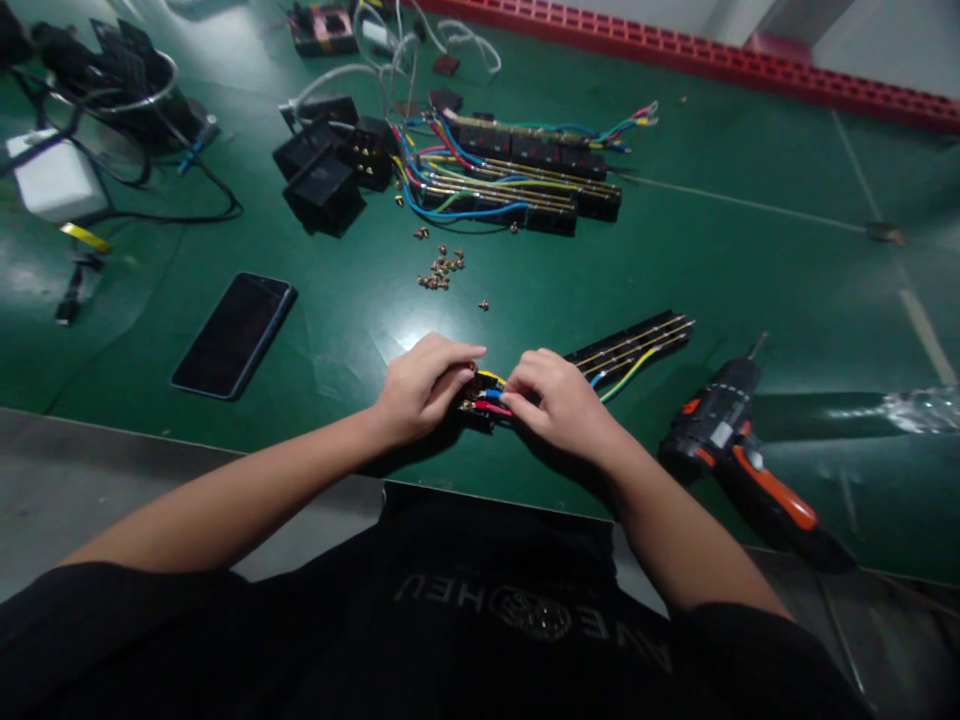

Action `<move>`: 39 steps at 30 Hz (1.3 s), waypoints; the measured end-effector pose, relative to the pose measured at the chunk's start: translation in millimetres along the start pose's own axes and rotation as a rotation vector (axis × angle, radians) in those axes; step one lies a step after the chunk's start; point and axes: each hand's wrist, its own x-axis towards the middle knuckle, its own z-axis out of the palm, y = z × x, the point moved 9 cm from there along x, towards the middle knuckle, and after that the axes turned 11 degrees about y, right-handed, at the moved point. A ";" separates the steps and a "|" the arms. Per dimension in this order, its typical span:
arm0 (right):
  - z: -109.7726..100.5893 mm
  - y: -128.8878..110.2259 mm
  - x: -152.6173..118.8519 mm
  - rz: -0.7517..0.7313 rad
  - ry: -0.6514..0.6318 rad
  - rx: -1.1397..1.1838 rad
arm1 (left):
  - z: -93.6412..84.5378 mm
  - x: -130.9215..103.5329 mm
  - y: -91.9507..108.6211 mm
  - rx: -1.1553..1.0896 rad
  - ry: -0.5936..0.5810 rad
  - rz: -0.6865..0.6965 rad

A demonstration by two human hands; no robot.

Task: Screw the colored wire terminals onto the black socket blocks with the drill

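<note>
At the table's front edge, both hands meet over a black socket block [476, 420] with red, blue and yellow wire ends on it. My left hand [421, 392] is bent at the block's left end, its thumb and forefinger closed; whatever is between them is too small to make out. The fingers of my right hand [559, 400] pinch the blue wire [492, 395], close to the red wire [493, 408]. Behind my right hand, a long black strip with brass bars [634, 345] slants up to the right, with a yellow-green wire along it.
Small brass screws [442, 265] lie scattered beyond my hands. A cordless drill [720, 420] rests at right, a phone [234, 335] at left. Farther back are wired black strips [510, 180], black box housings [326, 180] and a white adapter [56, 175].
</note>
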 end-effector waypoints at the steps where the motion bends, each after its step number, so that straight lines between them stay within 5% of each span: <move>1: 0.9 -0.4 -0.2 -0.001 0.001 -0.012 | 0.5 0.0 0.2 -0.013 -0.003 0.004; 20: 9.2 -0.5 3.2 0.005 -0.038 -0.079 | -1.3 4.7 4.4 -0.120 -0.097 0.116; 29: 8.1 -2.2 5.2 0.035 -0.053 -0.068 | -1.4 -1.0 -4.8 -0.101 -0.127 -0.040; 39: 9.7 -5.0 3.2 0.010 -0.050 -0.042 | 5.9 -5.0 -9.0 -0.153 -0.193 -0.023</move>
